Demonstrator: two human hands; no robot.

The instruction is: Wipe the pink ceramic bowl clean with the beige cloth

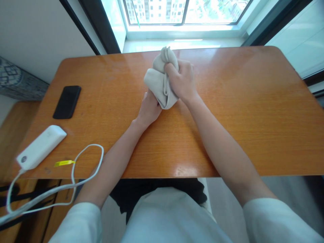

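Right hand (183,82) is clenching its grip tight around a bundled beige fabric cloth (158,81), holding it roughly upright above the glossy orange wooden tabletop (240,111); left hand (149,109) is touching the bundle's lower end from below, its grip hidden.

Bare table (240,111) lies open rightward; phone (67,102), power bank (40,147) and cable (76,168) crowd the left.

**Around the wooden table (240,111)**

A black phone (67,102) lies on it, well left of the fingers (172,69). Farther left rest a white power bank (40,146), its looping white cable (87,162) and a yellow tag (64,163). Beyond the fingers is a window (182,13).
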